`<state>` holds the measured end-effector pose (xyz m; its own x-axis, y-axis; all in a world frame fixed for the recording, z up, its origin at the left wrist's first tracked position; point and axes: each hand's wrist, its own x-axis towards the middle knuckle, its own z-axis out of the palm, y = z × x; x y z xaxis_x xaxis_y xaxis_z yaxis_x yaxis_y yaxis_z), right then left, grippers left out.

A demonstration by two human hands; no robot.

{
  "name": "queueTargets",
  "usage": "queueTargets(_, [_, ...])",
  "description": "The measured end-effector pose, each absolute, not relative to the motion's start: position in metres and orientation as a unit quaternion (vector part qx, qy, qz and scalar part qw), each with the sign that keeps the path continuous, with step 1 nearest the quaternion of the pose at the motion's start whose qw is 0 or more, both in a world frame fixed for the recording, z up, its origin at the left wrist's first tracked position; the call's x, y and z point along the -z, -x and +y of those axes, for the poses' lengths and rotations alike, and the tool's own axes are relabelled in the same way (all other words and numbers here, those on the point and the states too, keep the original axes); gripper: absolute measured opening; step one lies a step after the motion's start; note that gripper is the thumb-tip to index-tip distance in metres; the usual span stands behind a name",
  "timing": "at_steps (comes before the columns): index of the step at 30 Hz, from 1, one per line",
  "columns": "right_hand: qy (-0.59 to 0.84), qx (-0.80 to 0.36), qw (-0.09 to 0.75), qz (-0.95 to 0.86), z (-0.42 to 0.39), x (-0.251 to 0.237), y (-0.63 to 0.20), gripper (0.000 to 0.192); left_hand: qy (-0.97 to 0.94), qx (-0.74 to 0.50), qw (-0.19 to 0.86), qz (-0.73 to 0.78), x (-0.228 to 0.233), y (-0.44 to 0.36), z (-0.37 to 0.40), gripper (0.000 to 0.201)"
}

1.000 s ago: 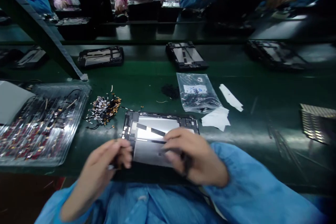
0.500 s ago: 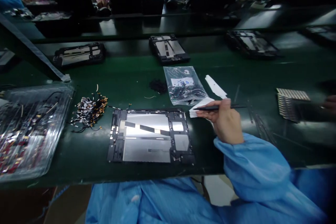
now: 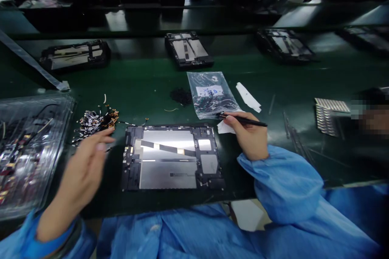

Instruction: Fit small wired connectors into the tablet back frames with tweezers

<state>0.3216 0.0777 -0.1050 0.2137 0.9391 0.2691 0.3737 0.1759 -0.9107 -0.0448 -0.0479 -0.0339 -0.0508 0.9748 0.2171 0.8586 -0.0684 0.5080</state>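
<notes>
The green table (image 3: 146,85) carried an open tablet frame (image 3: 172,158) at its near edge. The left hand (image 3: 83,166) hovered open and empty, fingers toward a pile of small connectors (image 3: 94,121). The right hand (image 3: 251,137) pinched black tweezers (image 3: 243,120) beside the frame.

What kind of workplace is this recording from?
Most likely an electronics assembly line: an open tablet frame lies on a long green bench with more frames further along, a pile of small connectors, and blue-sleeved workers opposite.
</notes>
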Motion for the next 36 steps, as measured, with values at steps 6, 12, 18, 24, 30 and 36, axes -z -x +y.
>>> queueTargets(6, [0.583, -0.285, 0.524, -0.552, 0.078, 0.106, -0.321, 0.015, -0.804, -0.149, 0.085, 0.57, 0.062, 0.004, 0.005, 0.03])
queueTargets(12, [0.547, -0.345, 0.583, -0.492, 0.068, 0.09, -0.308, 0.015, -0.725, -0.227, 0.167, 0.628, 0.05, 0.004, -0.006, 0.032])
queueTargets(18, [0.462, -0.558, 0.498, -0.477, 0.046, 0.054, -0.262, 0.018, -0.442, -0.422, 0.568, 0.551, 0.03, -0.039, -0.01, 0.035])
queueTargets(24, [0.411, -0.699, 0.413, -0.415, 0.039, 0.037, -0.227, 0.022, -0.3, -0.497, 0.68, 0.448, 0.018, -0.06, -0.016, 0.024])
queueTargets(30, [0.414, -0.775, 0.355, -0.32, 0.042, 0.039, -0.218, 0.025, -0.259, -0.525, 0.67, 0.456, 0.017, -0.056, -0.023, 0.022])
queueTargets(36, [0.409, -0.811, 0.322, -0.269, 0.044, 0.047, -0.218, 0.023, -0.26, -0.52, 0.672, 0.458, 0.02, -0.055, -0.026, 0.022])
